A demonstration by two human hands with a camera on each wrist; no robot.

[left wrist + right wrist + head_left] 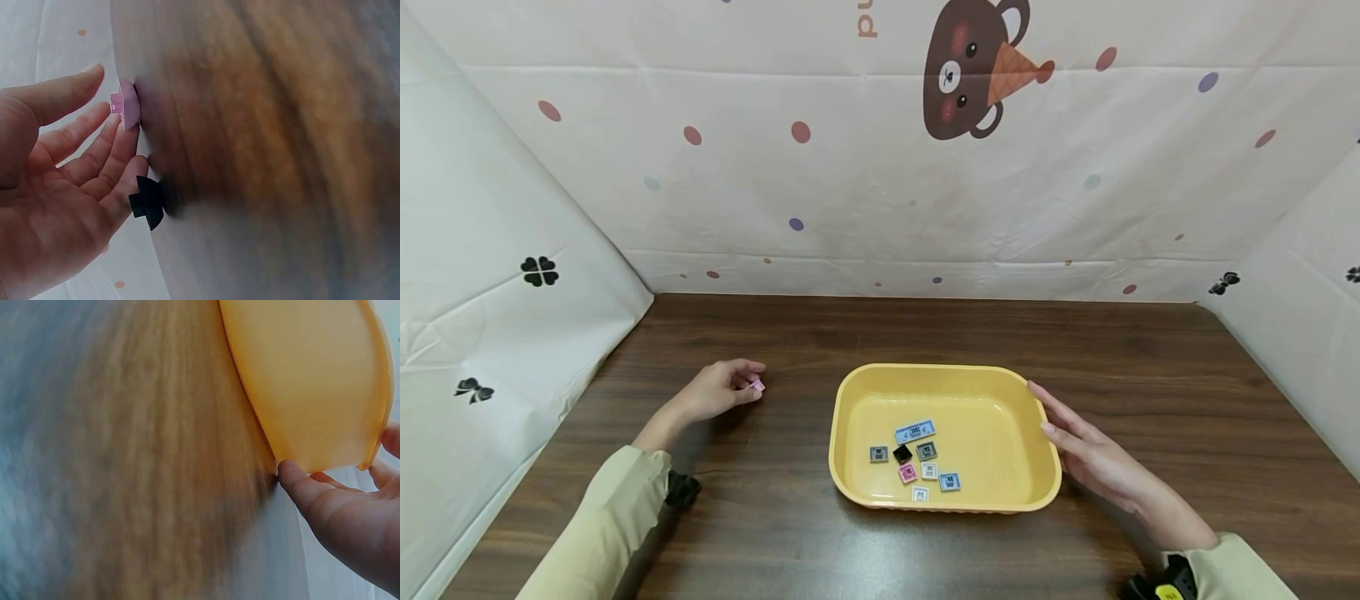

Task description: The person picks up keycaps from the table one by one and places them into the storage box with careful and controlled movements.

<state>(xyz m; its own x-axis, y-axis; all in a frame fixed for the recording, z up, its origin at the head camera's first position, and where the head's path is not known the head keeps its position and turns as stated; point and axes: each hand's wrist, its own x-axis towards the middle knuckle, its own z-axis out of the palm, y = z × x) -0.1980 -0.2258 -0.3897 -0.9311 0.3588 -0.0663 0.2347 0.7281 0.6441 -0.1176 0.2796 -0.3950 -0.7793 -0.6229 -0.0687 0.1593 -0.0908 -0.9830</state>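
Observation:
My left hand (721, 390) is at the left of the table, thumb and fingers loosely around a small pink keycap (129, 105). In the left wrist view, the thumb tip stands a little apart from that keycap, and the fingertips lie close to it. A black keycap (150, 203) sits near the lower fingers; the head view hides it. My right hand (1093, 458) rests with extended fingers against the right side of a yellow tray (1000, 417). Inside the tray lie several keycaps, among them a long blue one (914, 432), a black one (902, 454) and a pink one (907, 473).
The brown wood-grain table (760, 533) carries the tray right of its middle. A pale dotted cloth (850, 183) with a bear print hangs behind it, and white cloth sides (482, 325) close it in at left and right.

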